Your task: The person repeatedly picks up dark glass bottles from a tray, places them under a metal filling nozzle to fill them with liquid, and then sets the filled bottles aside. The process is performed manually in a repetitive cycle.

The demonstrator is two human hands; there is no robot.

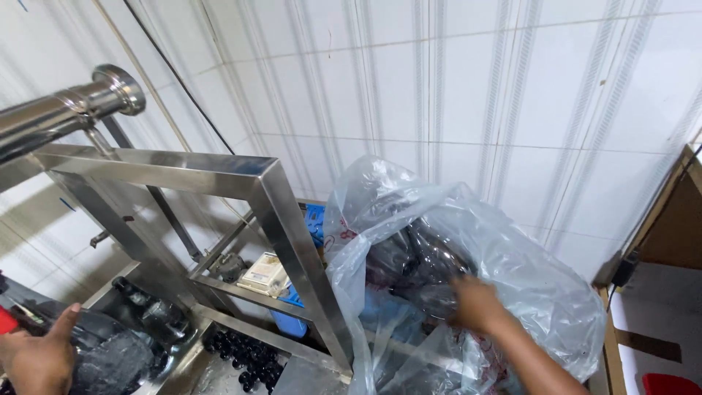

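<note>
Fingers of the right hand (477,303) reach blurred into the clear plastic bag (526,271), their grip untellable, while the left hand (36,358) clamps a dark bottle (110,358).

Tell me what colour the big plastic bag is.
Clear plastic bag, dark items inside; head view.

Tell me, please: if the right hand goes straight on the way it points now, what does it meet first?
The right hand points up and left into the clear plastic bag. It would most likely meet the dark bottles packed inside first. It is blurred, so I cannot tell whether it already touches them.
</note>
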